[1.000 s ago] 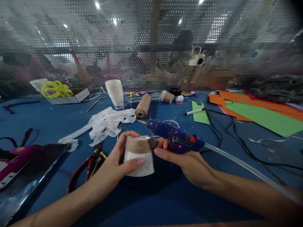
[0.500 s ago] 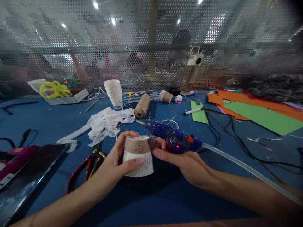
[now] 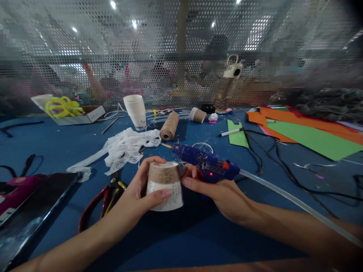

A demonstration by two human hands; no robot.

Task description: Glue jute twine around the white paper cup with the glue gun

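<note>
My left hand [image 3: 138, 192] is wrapped round an upside-down white paper cup [image 3: 165, 186] whose upper part is bound in brown twine. It stands on the blue table [image 3: 181, 234]. My right hand [image 3: 218, 192] grips a blue glue gun [image 3: 205, 163] with a red light on, and its thumb touches the cup's right side. The gun's nozzle points left and away, just behind the cup. A clear glue stick [image 3: 295, 202] trails out of the gun to the right.
Red-handled pliers [image 3: 98, 200] and a dark tablet [image 3: 31, 211] lie left. Behind are white lace [image 3: 127, 145], a twine spool [image 3: 169, 127], stacked white cups [image 3: 136, 111], a marker [image 3: 231, 132], coloured paper sheets [image 3: 312, 132], black cables [image 3: 272, 158]. A perforated screen [image 3: 170, 56] closes the back.
Both hands, cup and glue gun keep their hold and pose; only the view has shifted slightly.
</note>
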